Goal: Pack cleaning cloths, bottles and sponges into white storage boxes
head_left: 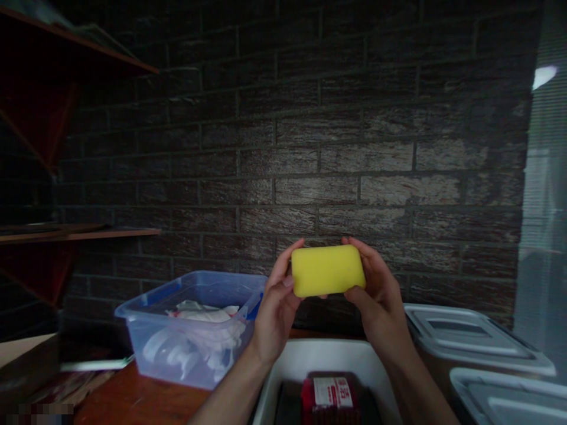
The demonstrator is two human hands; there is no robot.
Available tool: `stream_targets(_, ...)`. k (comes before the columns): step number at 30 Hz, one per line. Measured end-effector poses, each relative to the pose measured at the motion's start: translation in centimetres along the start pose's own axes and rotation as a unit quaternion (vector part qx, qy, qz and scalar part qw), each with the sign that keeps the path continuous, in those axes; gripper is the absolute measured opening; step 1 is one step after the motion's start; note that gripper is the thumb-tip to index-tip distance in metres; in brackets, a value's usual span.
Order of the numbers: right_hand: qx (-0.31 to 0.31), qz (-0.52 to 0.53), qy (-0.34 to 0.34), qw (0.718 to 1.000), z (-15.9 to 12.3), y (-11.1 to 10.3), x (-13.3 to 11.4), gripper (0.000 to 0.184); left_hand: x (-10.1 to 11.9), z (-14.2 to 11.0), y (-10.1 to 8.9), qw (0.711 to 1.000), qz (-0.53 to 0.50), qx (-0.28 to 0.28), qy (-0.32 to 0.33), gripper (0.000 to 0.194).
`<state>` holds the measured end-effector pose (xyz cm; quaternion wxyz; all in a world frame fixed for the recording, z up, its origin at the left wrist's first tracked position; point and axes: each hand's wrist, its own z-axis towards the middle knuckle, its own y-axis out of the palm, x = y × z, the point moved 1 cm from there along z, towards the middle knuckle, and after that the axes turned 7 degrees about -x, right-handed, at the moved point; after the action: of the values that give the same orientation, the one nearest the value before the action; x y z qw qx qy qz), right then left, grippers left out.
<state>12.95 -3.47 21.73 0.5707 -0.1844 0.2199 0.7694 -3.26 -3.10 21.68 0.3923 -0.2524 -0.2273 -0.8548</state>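
Note:
A yellow block with rounded corners, which looks like a sponge (328, 271), is held up between both hands. My left hand (278, 304) grips its left end, thumb at the front. On the right end, my right hand (380, 295) closes with its thumb along the lower edge. Below the hands stands a white bin (328, 352). Inside it lies a red package (330, 398) with a white printed label, next to something dark whose kind I cannot make out.
To the left, a clear bluish plastic box (172, 369) with white crumpled items stands on a reddish wooden surface (128, 396). Two pale lids (481, 339) lie at the right. Wooden shelves (110, 233) jut out at the left, and a dark brick wall (292, 147) rises behind.

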Motion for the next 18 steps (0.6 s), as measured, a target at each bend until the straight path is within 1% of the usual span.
stream_targets(3,-0.016,-0.009,-0.003,1.000,-0.08,0.19,-0.28,0.066,-0.15,-0.17,0.00,1.000,0.028,0.010,-0.003,0.059)
stream_targets(6,-0.023,-0.010,-0.004,1.000,-0.19,0.31,-0.54,0.066,-0.19,-0.35,-0.01,0.998,0.051,0.025,0.014,0.058)
stream_targets(8,-0.024,0.000,-0.008,1.000,-0.26,0.33,-0.64,0.062,-0.15,-0.43,0.01,0.997,0.062,0.033,0.022,0.058)
stream_targets(12,-0.018,0.022,-0.012,1.000,-0.36,0.22,-0.63,0.056,0.01,-0.53,0.10,0.996,0.064,0.044,0.034,0.058)
stream_targets(18,-0.008,0.037,-0.008,0.999,-0.51,0.11,-0.55,0.058,0.12,-0.73,0.18,0.996,0.051,0.054,0.048,0.059)
